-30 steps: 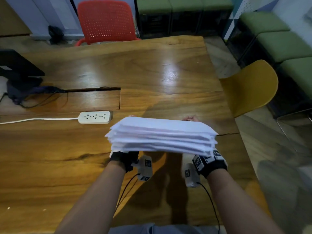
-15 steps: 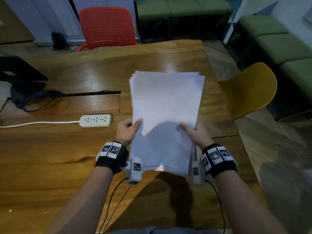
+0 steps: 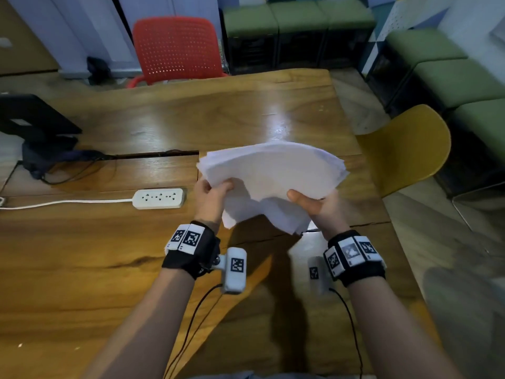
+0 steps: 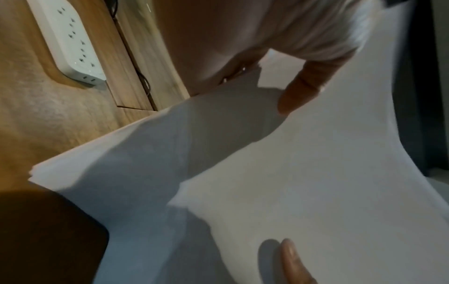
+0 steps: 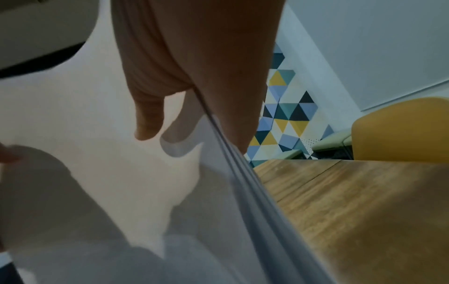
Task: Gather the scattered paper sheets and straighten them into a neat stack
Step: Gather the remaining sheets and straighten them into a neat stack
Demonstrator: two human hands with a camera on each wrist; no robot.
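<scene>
A thick stack of white paper sheets (image 3: 273,176) hangs in the air over the wooden table (image 3: 109,269), bowed so its far end curls forward. My left hand (image 3: 211,196) grips its left edge, thumb on top. My right hand (image 3: 314,206) grips the right edge the same way. In the left wrist view the paper stack (image 4: 291,192) fills the frame, with my left thumb (image 4: 298,90) pressed on it. In the right wrist view my right thumb (image 5: 148,115) lies on the stack (image 5: 97,173), whose layered edge runs under my palm.
A white power strip (image 3: 158,198) with its cord lies left of the hands. A black device (image 3: 35,124) with cables sits at the far left. A red chair (image 3: 177,47) stands beyond the table, a yellow chair (image 3: 404,149) at its right edge.
A second ago the stack was held flat, edge toward me. Then it was turned upright with its face to me. Now its top has bent forward and down.
</scene>
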